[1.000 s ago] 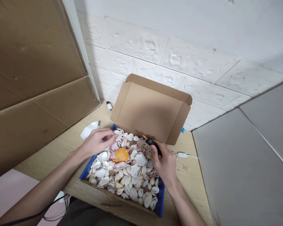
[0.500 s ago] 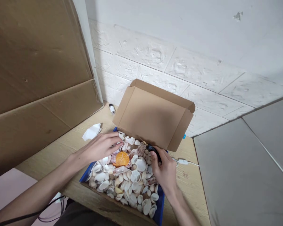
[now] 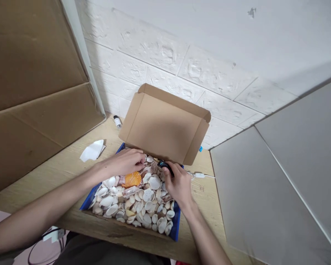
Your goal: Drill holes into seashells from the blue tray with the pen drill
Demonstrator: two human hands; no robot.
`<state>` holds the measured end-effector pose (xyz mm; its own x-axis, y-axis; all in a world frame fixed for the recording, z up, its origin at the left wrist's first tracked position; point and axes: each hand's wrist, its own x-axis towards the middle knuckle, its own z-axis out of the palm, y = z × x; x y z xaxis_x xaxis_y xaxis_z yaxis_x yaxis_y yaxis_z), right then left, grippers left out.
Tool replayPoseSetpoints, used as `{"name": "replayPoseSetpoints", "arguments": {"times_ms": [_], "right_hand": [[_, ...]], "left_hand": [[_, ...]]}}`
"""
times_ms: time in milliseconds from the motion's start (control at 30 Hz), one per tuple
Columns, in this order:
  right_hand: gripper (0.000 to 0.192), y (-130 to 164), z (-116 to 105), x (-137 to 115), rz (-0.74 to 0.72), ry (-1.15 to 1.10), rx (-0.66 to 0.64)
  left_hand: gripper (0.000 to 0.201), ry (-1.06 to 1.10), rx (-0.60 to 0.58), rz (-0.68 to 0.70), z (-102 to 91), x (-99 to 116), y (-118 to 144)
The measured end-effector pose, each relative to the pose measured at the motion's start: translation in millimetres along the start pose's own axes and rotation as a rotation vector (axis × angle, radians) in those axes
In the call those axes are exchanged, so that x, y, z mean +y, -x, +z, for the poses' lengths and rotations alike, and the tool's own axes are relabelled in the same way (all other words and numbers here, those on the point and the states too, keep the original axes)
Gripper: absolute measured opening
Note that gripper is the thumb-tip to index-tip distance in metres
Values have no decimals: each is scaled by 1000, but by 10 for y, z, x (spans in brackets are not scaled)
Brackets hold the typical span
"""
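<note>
The left hand point(image 3: 127, 162) is reaching into the open box point(image 3: 174, 228) and resting over the shells point(image 3: 143, 200) at the box's far end, about 11 o'clock from the orange scallop point(image 3: 132, 179). Its fingers are curling down among the shells; whether they are pinching one cannot be made out. The right hand point(image 3: 178, 184) is sitting at the 1 o'clock corner of the shell pile, its fingers closing around a small black tool point(image 3: 164, 164) whose tip is pointing toward the left hand. From that corner a thin white cord with an inline switch point(image 3: 200, 175) is lying across the bench point(image 3: 71, 165) at 3 o'clock.

The shells are filling the box in a loose heap, mostly white, with a few pink and brown ones toward the far side. They are likely light, stiff and brittle, thin at the rims and smooth on the inside, so a gentle pinch across the thicker hinge end or the two flat faces would probably serve better than squeezing an edge. The heap is likely to shift when one is lifted out.

The brown lid point(image 3: 165, 129) is standing up at 12 o'clock. A crumpled white paper point(image 3: 92, 151) is lying at 10 o'clock and a small bottle point(image 3: 117, 121) at 11 o'clock by the wall.
</note>
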<state>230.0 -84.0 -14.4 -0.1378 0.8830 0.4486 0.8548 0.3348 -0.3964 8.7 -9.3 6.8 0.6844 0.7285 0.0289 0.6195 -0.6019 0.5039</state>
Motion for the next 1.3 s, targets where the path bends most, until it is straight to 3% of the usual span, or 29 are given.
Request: {"name": "replayPoseSetpoints", "arguments": {"times_ms": [133,300,533,733,1167,1300], "right_hand": [[28,5,-13,9,18,-1,16],[30,10,-35,-4,2,-7,-3],[31,29,-46,-32,-48,15,-37],[32,18,-68,-65,-73,51,-64],[30,28,-44,-41,-68,64,-67],[31,28,-48,-43,-62,72,-69]], "left_hand": [[24,128,-30,-8,-19,-75,-89],[32,257,35,-75,-123,-131,-60],[35,758,-7,-166,-90,-139,17],[33,735,26,-128,-17,-113,-14],[33,1004,0,-170,4,-187,-16],[32,973,2,-168,-18,-154,-19]]}}
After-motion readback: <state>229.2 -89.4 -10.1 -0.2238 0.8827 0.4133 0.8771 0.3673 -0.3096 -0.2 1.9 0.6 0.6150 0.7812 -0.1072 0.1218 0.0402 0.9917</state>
